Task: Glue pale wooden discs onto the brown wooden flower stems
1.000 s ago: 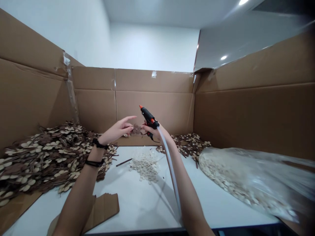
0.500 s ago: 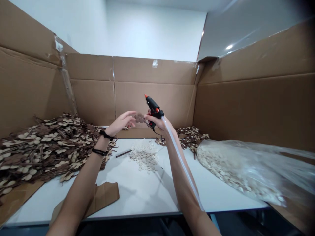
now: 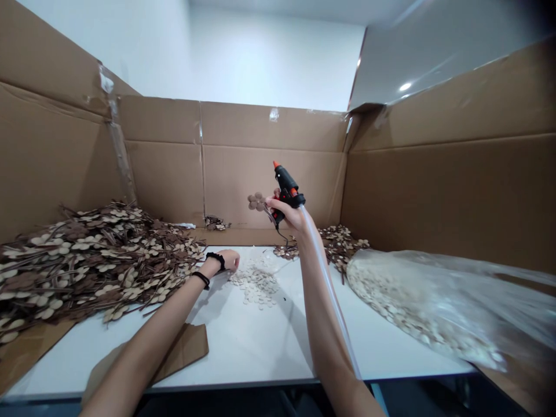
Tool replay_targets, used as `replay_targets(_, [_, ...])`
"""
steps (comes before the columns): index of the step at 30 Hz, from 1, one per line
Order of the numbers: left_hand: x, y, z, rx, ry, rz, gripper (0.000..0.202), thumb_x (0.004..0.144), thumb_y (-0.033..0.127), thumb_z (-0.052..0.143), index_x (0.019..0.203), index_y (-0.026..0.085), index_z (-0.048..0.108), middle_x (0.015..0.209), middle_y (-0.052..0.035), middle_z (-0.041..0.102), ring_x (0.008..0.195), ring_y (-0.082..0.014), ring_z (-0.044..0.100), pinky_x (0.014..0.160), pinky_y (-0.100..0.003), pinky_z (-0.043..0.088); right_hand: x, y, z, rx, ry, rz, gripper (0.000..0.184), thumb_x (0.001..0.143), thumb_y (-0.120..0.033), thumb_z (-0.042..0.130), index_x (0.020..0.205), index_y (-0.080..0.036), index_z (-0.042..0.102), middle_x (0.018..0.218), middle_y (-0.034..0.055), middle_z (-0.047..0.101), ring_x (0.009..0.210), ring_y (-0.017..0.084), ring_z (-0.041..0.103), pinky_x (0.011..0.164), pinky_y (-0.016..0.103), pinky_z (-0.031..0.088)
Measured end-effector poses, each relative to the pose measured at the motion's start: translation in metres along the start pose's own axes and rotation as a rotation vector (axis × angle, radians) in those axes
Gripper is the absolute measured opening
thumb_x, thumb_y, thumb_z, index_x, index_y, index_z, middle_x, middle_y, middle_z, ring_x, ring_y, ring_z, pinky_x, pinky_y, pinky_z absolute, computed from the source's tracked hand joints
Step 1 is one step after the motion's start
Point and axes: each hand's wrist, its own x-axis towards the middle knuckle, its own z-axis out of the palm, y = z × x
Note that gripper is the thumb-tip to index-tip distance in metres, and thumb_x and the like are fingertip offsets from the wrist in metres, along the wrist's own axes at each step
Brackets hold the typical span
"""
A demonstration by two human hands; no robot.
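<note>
My right hand (image 3: 287, 213) is raised above the table, closed around a black and orange glue gun (image 3: 286, 185) whose nozzle points up and left; a clear glue stick (image 3: 324, 278) trails down along my forearm. The same hand pinches a small brown wooden flower piece (image 3: 256, 201) by its stem. My left hand (image 3: 226, 260) is down on the white table (image 3: 256, 341), at the left edge of a small heap of pale wooden discs (image 3: 256, 281); its fingers are curled and mostly hidden behind the wrist.
A big pile of brown flower stems with pale discs (image 3: 87, 255) fills the left side. A clear plastic bag of discs (image 3: 434, 301) lies at the right. More flower pieces (image 3: 339, 240) sit at the back. Cardboard walls (image 3: 269, 168) surround the table; a cardboard scrap (image 3: 182, 347) lies near the front.
My left hand let go of the flower piece and dropped to the disc heap on the table. My right hand lifted slightly and moved right with the glue gun and flower.
</note>
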Motion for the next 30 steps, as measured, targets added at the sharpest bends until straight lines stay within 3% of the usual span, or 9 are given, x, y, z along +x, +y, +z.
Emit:
replay_targets(6, [-0.003,-0.002,0.003,-0.098,0.025,0.015,0.014,0.055,0.014,0.059,0.065,0.013,0.067,0.065,-0.0044,0.065,0.059,-0.0145,0.054,0.056,-0.022,0.042,0.000,0.000,0.000,-0.017,0.016,-0.023,0.038,0.056,-0.032,0.077,0.077,-0.020,0.047,0.065,-0.0042,0.052,0.056,0.009,0.045,0.051,0.024,0.038])
replay_targets(9, [-0.004,-0.002,-0.008,-0.198,0.072,0.036,0.013,0.057,0.019,0.062,0.068,0.013,0.066,0.064,-0.0042,0.065,0.059,-0.0149,0.056,0.056,-0.022,0.043,-0.001,-0.002,0.001,-0.030,0.013,-0.017,0.038,0.057,-0.034,0.076,0.078,-0.020,0.047,0.066,-0.0042,0.052,0.056,0.009,0.046,0.052,0.024,0.039])
replay_targets(12, [-0.014,0.003,-0.037,-0.315,0.165,0.094,0.026,0.069,0.031,0.059,0.086,0.012,0.066,0.079,-0.0073,0.069,0.070,-0.0160,0.060,0.063,-0.022,0.045,-0.002,-0.004,0.002,-0.032,-0.001,-0.011,0.037,0.058,-0.035,0.074,0.077,-0.021,0.045,0.065,-0.0048,0.050,0.052,0.008,0.044,0.049,0.024,0.037])
replay_targets(15, [-0.043,0.018,-0.080,-0.448,0.307,0.177,0.039,0.079,0.046,0.053,0.095,0.012,0.063,0.092,-0.0095,0.068,0.078,-0.0150,0.060,0.068,-0.022,0.045,-0.001,-0.006,0.003,-0.036,0.018,-0.031,0.038,0.058,-0.036,0.073,0.077,-0.021,0.043,0.063,-0.0052,0.048,0.049,0.008,0.043,0.047,0.024,0.036])
replay_targets(17, [-0.071,0.034,-0.107,-0.708,0.465,0.242,0.040,0.075,0.049,0.062,0.091,0.012,0.063,0.084,-0.0070,0.066,0.071,-0.0129,0.056,0.063,-0.022,0.042,-0.001,-0.005,0.003,-0.049,0.076,-0.061,0.038,0.059,-0.037,0.072,0.079,-0.021,0.044,0.064,-0.0045,0.049,0.050,0.009,0.043,0.047,0.024,0.036])
replay_targets(20, [-0.110,0.056,-0.132,-0.872,0.552,0.233,0.036,0.074,0.049,0.067,0.086,0.015,0.065,0.072,-0.0014,0.062,0.058,-0.0090,0.047,0.054,-0.020,0.035,-0.001,-0.003,0.002,-0.116,0.163,-0.117,0.033,0.063,-0.037,0.071,0.079,-0.020,0.048,0.067,-0.0026,0.051,0.055,0.010,0.046,0.051,0.025,0.038])
replay_targets(24, [-0.133,0.069,-0.142,-0.957,0.574,0.200,0.034,0.073,0.048,0.068,0.084,0.016,0.065,0.082,-0.0024,0.067,0.057,-0.0074,0.044,0.054,-0.020,0.034,-0.001,-0.001,0.003,-0.204,0.117,-0.187,0.026,0.070,-0.037,0.068,0.075,-0.019,0.050,0.067,-0.0019,0.050,0.060,0.010,0.047,0.057,0.025,0.039])
replay_targets(30, [-0.129,0.070,-0.142,-1.025,0.592,0.160,0.036,0.072,0.048,0.067,0.083,0.014,0.064,0.085,-0.0043,0.067,0.056,-0.0065,0.041,0.053,-0.020,0.032,-0.002,0.000,0.011,-0.283,0.010,-0.165,0.024,0.071,-0.037,0.067,0.072,-0.020,0.050,0.065,-0.0015,0.051,0.057,0.011,0.045,0.053,0.025,0.037])
